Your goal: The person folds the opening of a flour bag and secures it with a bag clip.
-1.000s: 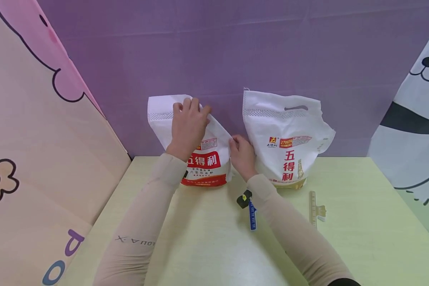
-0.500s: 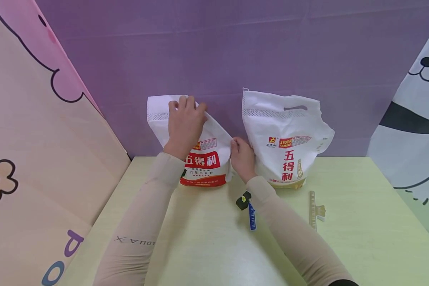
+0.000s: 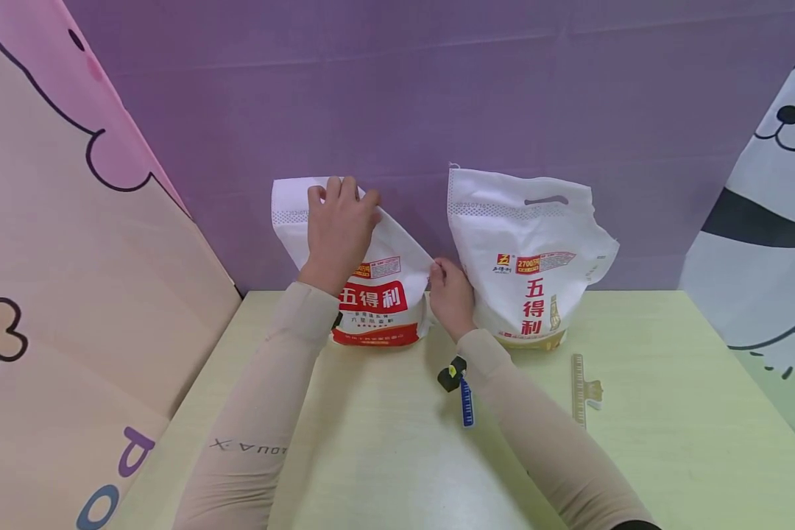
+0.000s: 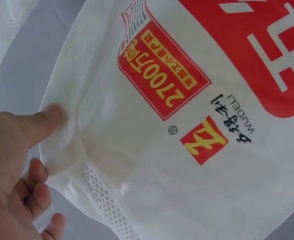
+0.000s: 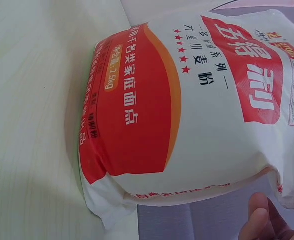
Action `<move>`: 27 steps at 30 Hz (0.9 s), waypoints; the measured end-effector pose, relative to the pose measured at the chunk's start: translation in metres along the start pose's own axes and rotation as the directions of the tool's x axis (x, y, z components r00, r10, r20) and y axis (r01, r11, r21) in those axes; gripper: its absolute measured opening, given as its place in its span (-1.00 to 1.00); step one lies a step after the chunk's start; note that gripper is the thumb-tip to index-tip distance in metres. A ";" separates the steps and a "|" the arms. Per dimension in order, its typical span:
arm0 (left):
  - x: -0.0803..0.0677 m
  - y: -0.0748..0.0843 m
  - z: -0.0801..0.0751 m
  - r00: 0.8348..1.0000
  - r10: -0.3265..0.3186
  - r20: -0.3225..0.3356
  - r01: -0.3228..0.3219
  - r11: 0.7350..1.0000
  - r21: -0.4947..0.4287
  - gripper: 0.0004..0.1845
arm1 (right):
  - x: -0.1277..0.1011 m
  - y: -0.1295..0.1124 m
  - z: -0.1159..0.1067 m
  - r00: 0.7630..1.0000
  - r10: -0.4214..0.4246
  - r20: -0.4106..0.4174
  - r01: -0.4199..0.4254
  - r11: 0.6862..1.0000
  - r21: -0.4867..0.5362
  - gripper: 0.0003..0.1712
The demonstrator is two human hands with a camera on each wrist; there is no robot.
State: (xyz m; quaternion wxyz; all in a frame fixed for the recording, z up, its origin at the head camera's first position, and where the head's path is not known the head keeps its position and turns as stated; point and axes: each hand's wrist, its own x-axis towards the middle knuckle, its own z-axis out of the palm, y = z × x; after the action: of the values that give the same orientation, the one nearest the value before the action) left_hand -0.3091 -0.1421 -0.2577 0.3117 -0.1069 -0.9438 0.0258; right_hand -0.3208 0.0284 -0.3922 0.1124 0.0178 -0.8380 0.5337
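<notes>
A white flour bag with a red label (image 3: 372, 297) stands at the back of the table, its top corner folded down on the right into a slanting edge. My left hand (image 3: 340, 239) pinches that folded top; in the left wrist view the thumb (image 4: 49, 120) lies on the front face and fingers curl at the edge. My right hand (image 3: 453, 298) pinches the bag's right side edge between thumb and finger; the right wrist view shows only its fingertips (image 5: 259, 212). Beside it, a second white flour bag (image 3: 533, 250) with a gold base stands upright, untouched.
A blue ruler-like clip (image 3: 467, 403) lies partly hidden by my right wrist. Farther right on the pale table (image 3: 384, 442) lies a beige clip (image 3: 579, 390). Behind both bags hangs a purple cloth (image 3: 397, 96); printed panels flank the table on either side.
My left hand has shifted slightly left along the folded top. The right hand has moved slightly right and down, drawing the bag's side edge outward. Both clips lie still.
</notes>
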 end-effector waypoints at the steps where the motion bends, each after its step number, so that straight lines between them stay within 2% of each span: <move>1: 0.000 0.000 0.000 1.000 -0.001 0.000 0.001 1.000 -0.003 -0.68 | 0.000 0.000 0.000 1.000 0.003 -0.003 -0.003 1.000 -0.002 -0.61; 16: -0.002 -0.001 0.002 1.000 -0.003 -0.030 0.001 0.999 -0.052 -0.70 | -0.001 0.005 0.001 1.000 -0.016 -0.013 0.017 1.000 0.016 -0.62; 23: -0.003 -0.002 0.001 1.000 -0.009 -0.030 0.007 0.998 -0.055 -0.70 | -0.003 0.007 0.000 0.999 0.030 0.016 -0.032 0.996 0.080 -0.61; 27: -0.003 -0.002 0.001 1.000 -0.010 -0.028 0.008 0.998 -0.064 -0.70 | -0.005 0.007 -0.001 1.000 0.029 0.008 -0.030 0.996 0.083 -0.61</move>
State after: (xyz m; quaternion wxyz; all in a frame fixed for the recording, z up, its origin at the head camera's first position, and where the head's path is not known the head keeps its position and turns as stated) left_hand -0.3079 -0.1446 -0.2601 0.3215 -0.1129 -0.9401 -0.0073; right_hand -0.3173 0.0316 -0.3990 0.1007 0.0119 -0.8157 0.5695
